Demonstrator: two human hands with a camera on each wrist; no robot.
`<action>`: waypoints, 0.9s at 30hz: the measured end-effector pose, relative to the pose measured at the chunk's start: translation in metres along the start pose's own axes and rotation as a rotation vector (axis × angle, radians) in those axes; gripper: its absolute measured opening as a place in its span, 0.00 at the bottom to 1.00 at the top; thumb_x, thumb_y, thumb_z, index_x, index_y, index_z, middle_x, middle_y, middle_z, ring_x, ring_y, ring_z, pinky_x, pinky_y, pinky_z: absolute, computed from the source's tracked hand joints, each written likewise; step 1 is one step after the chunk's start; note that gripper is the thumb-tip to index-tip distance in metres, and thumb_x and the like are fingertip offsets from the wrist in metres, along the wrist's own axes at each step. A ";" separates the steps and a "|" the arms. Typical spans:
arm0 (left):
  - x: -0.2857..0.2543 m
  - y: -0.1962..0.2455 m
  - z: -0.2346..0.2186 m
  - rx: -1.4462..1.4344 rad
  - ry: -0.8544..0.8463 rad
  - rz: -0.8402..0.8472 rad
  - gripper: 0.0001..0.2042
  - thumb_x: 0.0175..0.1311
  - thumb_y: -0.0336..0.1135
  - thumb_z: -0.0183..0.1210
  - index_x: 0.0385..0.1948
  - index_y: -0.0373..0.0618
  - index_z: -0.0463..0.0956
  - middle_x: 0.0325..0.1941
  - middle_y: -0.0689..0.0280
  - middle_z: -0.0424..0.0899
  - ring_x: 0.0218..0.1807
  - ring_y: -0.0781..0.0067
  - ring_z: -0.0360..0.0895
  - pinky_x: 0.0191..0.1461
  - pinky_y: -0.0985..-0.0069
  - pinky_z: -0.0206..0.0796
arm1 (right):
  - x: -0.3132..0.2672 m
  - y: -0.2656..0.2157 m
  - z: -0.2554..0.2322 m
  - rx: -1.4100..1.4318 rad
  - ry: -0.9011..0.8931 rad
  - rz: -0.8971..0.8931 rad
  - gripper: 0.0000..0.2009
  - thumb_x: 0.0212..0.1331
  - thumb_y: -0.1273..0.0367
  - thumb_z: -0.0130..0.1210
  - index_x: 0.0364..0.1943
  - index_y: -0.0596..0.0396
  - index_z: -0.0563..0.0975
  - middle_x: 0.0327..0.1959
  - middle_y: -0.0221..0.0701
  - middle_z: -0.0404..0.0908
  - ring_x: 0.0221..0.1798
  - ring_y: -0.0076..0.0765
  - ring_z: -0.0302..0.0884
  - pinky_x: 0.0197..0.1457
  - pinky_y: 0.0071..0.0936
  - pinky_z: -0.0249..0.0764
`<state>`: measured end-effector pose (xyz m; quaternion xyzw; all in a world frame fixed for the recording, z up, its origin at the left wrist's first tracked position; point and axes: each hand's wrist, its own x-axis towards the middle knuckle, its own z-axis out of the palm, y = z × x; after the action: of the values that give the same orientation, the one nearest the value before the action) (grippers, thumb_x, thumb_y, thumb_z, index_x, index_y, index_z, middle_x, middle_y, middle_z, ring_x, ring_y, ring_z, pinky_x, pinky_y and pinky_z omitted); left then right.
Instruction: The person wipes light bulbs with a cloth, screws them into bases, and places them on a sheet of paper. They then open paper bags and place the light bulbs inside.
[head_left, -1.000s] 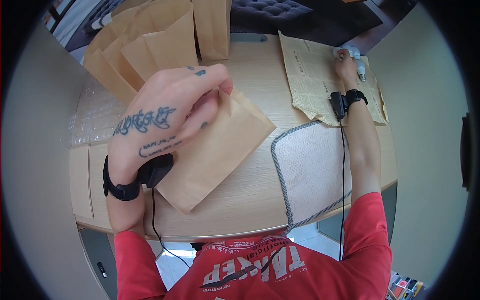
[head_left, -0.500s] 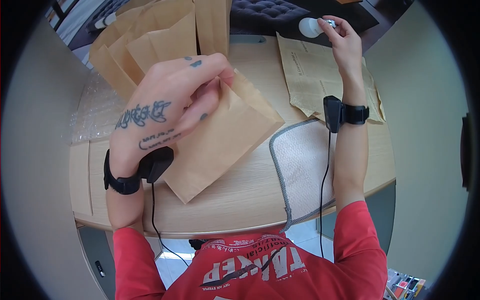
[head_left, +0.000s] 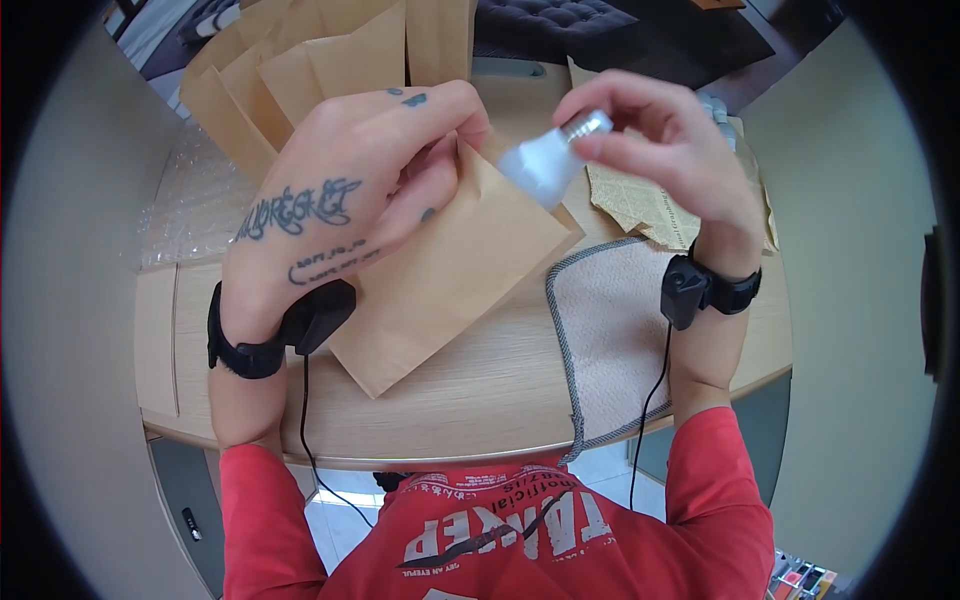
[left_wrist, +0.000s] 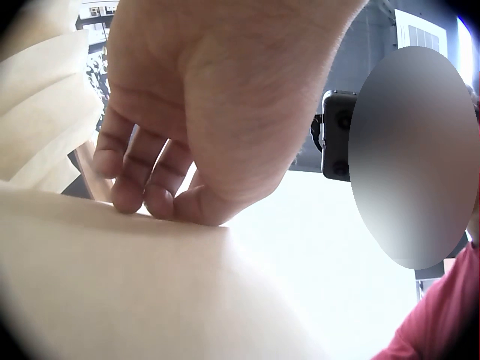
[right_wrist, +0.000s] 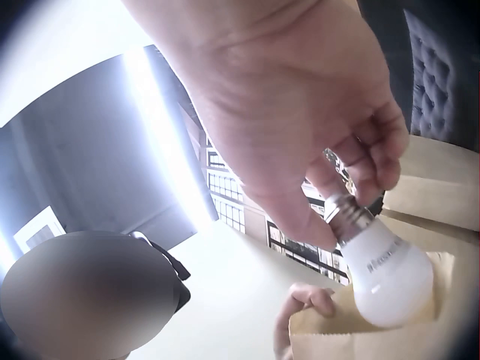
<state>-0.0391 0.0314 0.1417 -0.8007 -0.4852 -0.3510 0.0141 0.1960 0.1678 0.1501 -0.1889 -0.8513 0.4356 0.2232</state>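
Observation:
My left hand (head_left: 350, 190) pinches the upper edge of a brown paper bag (head_left: 450, 260), which slants over the table with its mouth toward the upper right. In the left wrist view, thumb and fingertips (left_wrist: 159, 201) meet at the bag's edge (left_wrist: 112, 262). My right hand (head_left: 665, 145) grips a white light bulb (head_left: 545, 165) by its metal screw base. The bulb's round end points down at the bag's mouth. From the right wrist, the bulb (right_wrist: 394, 281) overlaps the bag's opening (right_wrist: 322, 322), with the other hand's fingers at the rim.
Several upright brown paper bags (head_left: 330, 75) stand at the back left, beside bubble wrap (head_left: 190, 200). A printed paper sheet (head_left: 640, 205) lies at the right, with more bulbs (head_left: 715, 108) partly behind my right hand. A white mat with grey edging (head_left: 610, 340) lies nearer me.
My right hand has lifted a bulb off the printed sheet and brought it left to the bag's mouth. My left hand keeps hold of the bag, which has shifted slightly.

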 end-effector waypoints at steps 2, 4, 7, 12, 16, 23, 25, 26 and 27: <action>0.000 0.000 0.001 0.005 0.014 0.000 0.06 0.57 0.20 0.53 0.32 0.42 0.73 0.24 0.66 0.74 0.25 0.72 0.71 0.30 0.78 0.63 | 0.002 -0.002 0.006 -0.081 -0.104 0.000 0.11 0.57 0.67 0.64 0.42 0.54 0.83 0.25 0.19 0.74 0.29 0.12 0.66 0.31 0.16 0.60; 0.001 0.000 0.001 0.001 0.022 -0.002 0.06 0.56 0.20 0.53 0.33 0.42 0.73 0.24 0.66 0.74 0.25 0.71 0.71 0.30 0.78 0.63 | 0.004 0.003 0.011 -0.064 -0.198 -0.007 0.11 0.57 0.66 0.64 0.42 0.54 0.83 0.25 0.20 0.75 0.29 0.12 0.66 0.31 0.17 0.60; 0.001 0.000 0.003 -0.002 0.036 0.009 0.06 0.57 0.20 0.52 0.33 0.42 0.73 0.24 0.66 0.74 0.25 0.72 0.71 0.30 0.77 0.64 | 0.005 -0.003 0.008 -0.178 -0.312 -0.069 0.15 0.56 0.67 0.65 0.46 0.55 0.83 0.31 0.24 0.81 0.34 0.19 0.74 0.36 0.22 0.67; 0.001 0.002 0.003 0.008 0.034 0.004 0.06 0.56 0.19 0.52 0.33 0.42 0.73 0.24 0.66 0.74 0.25 0.72 0.71 0.30 0.77 0.64 | 0.004 0.004 0.002 -0.028 -0.364 -0.216 0.18 0.55 0.68 0.65 0.52 0.54 0.81 0.46 0.29 0.85 0.47 0.27 0.78 0.49 0.26 0.72; 0.000 0.003 0.003 0.009 -0.001 -0.004 0.07 0.56 0.19 0.52 0.33 0.42 0.73 0.25 0.66 0.75 0.25 0.73 0.72 0.30 0.78 0.64 | 0.001 0.000 -0.006 -0.036 -0.364 -0.159 0.20 0.56 0.69 0.65 0.54 0.53 0.80 0.48 0.30 0.85 0.50 0.29 0.79 0.54 0.28 0.72; 0.000 0.004 0.004 0.011 0.001 -0.012 0.07 0.56 0.18 0.51 0.33 0.41 0.73 0.25 0.67 0.76 0.25 0.73 0.72 0.30 0.78 0.64 | 0.000 0.005 -0.011 -0.076 -0.351 -0.192 0.20 0.58 0.69 0.63 0.56 0.52 0.79 0.46 0.30 0.85 0.51 0.28 0.79 0.55 0.28 0.71; 0.000 0.004 0.004 0.019 0.004 -0.005 0.07 0.57 0.18 0.51 0.33 0.41 0.73 0.25 0.67 0.76 0.25 0.73 0.72 0.30 0.78 0.64 | 0.001 0.010 -0.016 -0.060 -0.315 -0.152 0.19 0.59 0.69 0.63 0.56 0.53 0.79 0.46 0.29 0.85 0.51 0.27 0.79 0.55 0.28 0.71; 0.001 0.004 0.004 0.018 0.000 -0.007 0.07 0.56 0.18 0.51 0.33 0.41 0.73 0.26 0.67 0.75 0.25 0.73 0.72 0.30 0.78 0.64 | 0.001 0.014 -0.020 -0.053 -0.295 -0.128 0.19 0.59 0.69 0.63 0.56 0.53 0.79 0.46 0.29 0.85 0.50 0.27 0.79 0.56 0.27 0.71; 0.000 0.005 0.003 0.016 -0.005 -0.008 0.07 0.56 0.17 0.50 0.33 0.41 0.73 0.26 0.67 0.75 0.25 0.73 0.72 0.30 0.78 0.64 | 0.002 0.019 -0.023 0.013 -0.253 -0.093 0.19 0.61 0.67 0.62 0.56 0.54 0.78 0.47 0.30 0.84 0.51 0.28 0.79 0.57 0.27 0.71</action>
<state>-0.0334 0.0305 0.1409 -0.7996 -0.4911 -0.3453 0.0179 0.2091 0.1943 0.1469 -0.0913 -0.8777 0.4507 0.1351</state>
